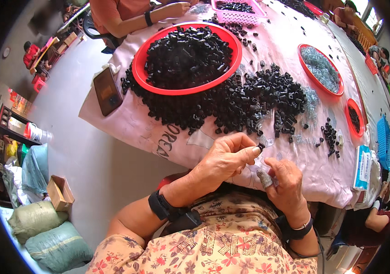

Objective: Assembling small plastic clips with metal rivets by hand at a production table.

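Observation:
Near the table's front edge, my left hand (222, 160) pinches a small black plastic piece (261, 147) between thumb and forefinger. Just to its right, my right hand (288, 185) has its fingers curled together. A grey wrap (264, 179) covers one of its fingers, and whatever lies in that pinch is too small to make out. Beyond both hands spreads a loose heap of similar black pieces (272, 96). Small clear, coil-like pieces (311, 101) are scattered along the heap's right side. A large red basin (181, 91) behind is piled with more black pieces.
A dark phone (107, 93) lies at the table's left edge. To the right are a red tray (301, 59) of clear pieces, a smaller red tray (361, 123) and a blue-and-white packet (362, 168). A person (112, 18) sits across, near a pink basket (243, 17).

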Tool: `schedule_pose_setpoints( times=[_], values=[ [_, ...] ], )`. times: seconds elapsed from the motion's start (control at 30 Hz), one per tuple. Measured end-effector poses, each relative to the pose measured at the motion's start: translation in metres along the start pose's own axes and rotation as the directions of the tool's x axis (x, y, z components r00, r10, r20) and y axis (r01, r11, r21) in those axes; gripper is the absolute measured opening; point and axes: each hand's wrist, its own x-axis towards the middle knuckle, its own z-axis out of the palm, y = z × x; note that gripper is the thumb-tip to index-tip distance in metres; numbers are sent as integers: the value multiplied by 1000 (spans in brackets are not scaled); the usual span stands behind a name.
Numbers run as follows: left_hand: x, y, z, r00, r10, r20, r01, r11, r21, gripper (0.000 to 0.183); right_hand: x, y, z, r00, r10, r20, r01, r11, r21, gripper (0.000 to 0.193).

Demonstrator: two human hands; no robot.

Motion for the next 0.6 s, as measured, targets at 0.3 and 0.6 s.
schedule_pose_setpoints(
  times=[0.3,0.6],
  values=[
    [0,55,-19,926,308,-218,-262,940,218,11,-2,-4,-5,999,19,32,-19,1000,-11,32],
    [5,146,-75,701,591,-399,-471,804,363,17,-2,-4,-5,998,30,57,-29,999,-15,26]
  ],
)
